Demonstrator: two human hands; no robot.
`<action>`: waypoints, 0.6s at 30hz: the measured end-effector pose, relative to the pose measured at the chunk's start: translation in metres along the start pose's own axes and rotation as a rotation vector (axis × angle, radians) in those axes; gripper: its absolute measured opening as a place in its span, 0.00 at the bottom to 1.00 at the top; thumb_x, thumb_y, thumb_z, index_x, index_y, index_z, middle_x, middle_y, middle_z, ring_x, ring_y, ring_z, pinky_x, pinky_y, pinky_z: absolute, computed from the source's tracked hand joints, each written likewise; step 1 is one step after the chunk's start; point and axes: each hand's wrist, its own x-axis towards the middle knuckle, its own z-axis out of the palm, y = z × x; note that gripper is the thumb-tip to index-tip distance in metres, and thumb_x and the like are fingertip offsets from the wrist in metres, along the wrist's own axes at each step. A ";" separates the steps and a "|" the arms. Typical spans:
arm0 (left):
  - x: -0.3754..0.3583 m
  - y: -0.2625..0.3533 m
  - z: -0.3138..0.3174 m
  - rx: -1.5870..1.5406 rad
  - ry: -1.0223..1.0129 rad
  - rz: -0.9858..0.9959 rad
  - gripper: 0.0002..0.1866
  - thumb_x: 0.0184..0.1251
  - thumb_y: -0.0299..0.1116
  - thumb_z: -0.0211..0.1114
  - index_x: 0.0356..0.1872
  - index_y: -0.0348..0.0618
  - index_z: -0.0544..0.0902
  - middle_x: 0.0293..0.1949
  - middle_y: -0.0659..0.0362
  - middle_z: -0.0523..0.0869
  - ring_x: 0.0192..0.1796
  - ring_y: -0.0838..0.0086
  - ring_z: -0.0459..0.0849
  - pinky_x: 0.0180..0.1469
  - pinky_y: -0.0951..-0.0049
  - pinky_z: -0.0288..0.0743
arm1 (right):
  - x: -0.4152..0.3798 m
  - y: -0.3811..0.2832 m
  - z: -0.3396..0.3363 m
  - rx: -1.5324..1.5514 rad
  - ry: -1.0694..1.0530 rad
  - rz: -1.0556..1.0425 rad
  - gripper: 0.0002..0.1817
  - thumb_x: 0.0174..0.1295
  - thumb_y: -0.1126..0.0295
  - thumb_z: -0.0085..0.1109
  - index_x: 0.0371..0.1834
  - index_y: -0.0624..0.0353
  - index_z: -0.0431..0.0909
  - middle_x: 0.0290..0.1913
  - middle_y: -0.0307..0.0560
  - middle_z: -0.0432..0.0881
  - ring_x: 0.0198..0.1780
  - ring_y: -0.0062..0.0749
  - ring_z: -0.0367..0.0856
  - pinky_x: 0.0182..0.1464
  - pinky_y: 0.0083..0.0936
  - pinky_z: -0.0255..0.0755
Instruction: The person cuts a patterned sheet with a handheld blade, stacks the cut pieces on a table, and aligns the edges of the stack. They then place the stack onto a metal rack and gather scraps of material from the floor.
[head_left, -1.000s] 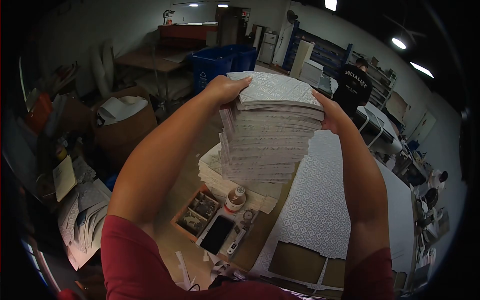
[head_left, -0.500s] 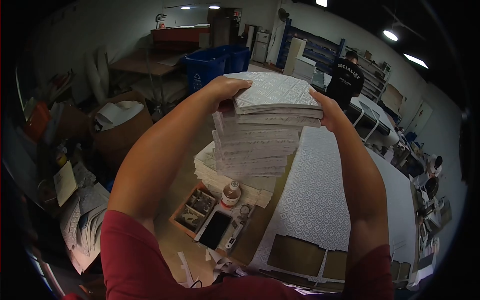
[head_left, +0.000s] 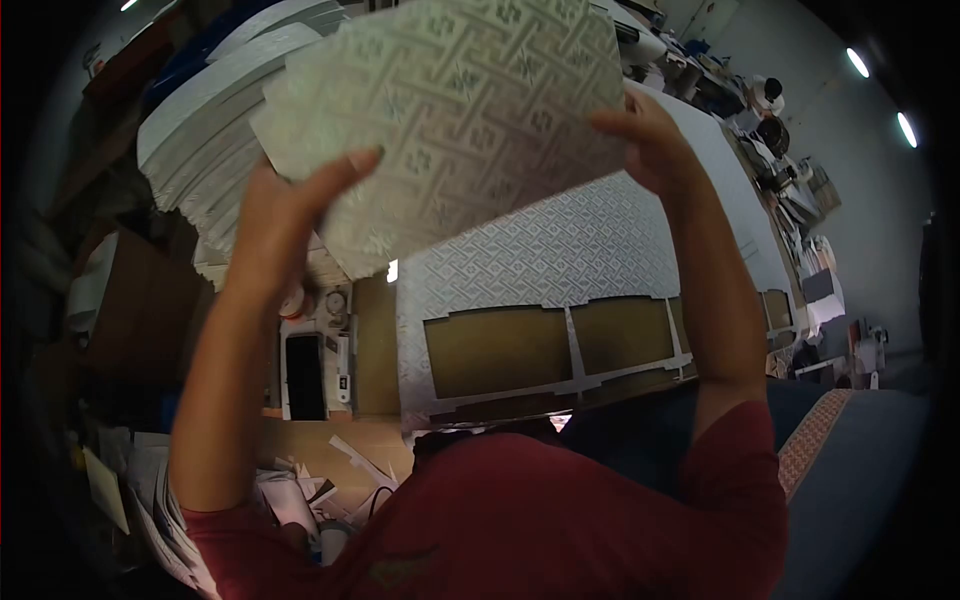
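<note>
A silvery embossed sheet (head_left: 460,120) with a lattice-and-flower pattern is held up in front of me, tilted, its top edge cut off by the view. My left hand (head_left: 285,215) grips its lower left edge, thumb on the patterned face. On the right edge, my right hand (head_left: 650,145) is closed with its thumb on top and its fingers mostly hidden behind. Whether more sheets lie under this one cannot be seen. Left of it, beyond my left hand, rises a tall pile of similar sheets (head_left: 215,130). Below spreads a large patterned sheet (head_left: 540,250) with rectangular openings along its near edge.
Beside my left forearm lie a black phone (head_left: 305,375) and a white-handled cutter (head_left: 343,370), with a partly hidden bottle (head_left: 292,303) behind. Paper scraps (head_left: 360,455) lie nearer me. A cardboard box (head_left: 135,300) stands at left. Cluttered shelving (head_left: 780,170) lines the right.
My view has swung right and down. Both hands have moved the sheets off the pile and rightward, over the large patterned sheet, tipping the patterned face toward me.
</note>
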 end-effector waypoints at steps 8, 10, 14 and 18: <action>-0.104 -0.165 0.109 0.076 -0.163 -0.182 0.43 0.42 0.19 0.80 0.65 0.35 0.69 0.56 0.51 0.81 0.54 0.67 0.82 0.61 0.67 0.74 | -0.189 0.124 -0.081 -0.044 0.163 0.346 0.63 0.38 0.78 0.83 0.77 0.56 0.47 0.69 0.48 0.66 0.69 0.38 0.68 0.71 0.37 0.65; -0.131 -0.198 0.139 0.114 -0.105 -0.159 0.51 0.40 0.19 0.81 0.70 0.37 0.62 0.62 0.51 0.75 0.59 0.66 0.78 0.63 0.66 0.72 | -0.230 0.198 -0.099 -0.130 0.094 0.306 0.64 0.39 0.77 0.83 0.78 0.56 0.44 0.71 0.47 0.64 0.70 0.38 0.66 0.70 0.37 0.67; -0.152 -0.245 0.162 0.075 -0.102 -0.154 0.70 0.35 0.21 0.84 0.78 0.45 0.42 0.73 0.49 0.60 0.70 0.63 0.66 0.69 0.64 0.66 | -0.260 0.247 -0.106 0.104 0.000 0.407 0.68 0.37 0.73 0.85 0.79 0.60 0.42 0.74 0.51 0.60 0.73 0.39 0.61 0.72 0.36 0.62; -0.153 -0.221 0.174 0.237 -0.074 -0.139 0.72 0.33 0.21 0.85 0.79 0.44 0.40 0.71 0.47 0.63 0.68 0.62 0.69 0.69 0.65 0.67 | -0.260 0.241 -0.118 0.052 0.085 0.204 0.71 0.35 0.69 0.86 0.80 0.63 0.38 0.75 0.55 0.56 0.75 0.40 0.58 0.74 0.35 0.55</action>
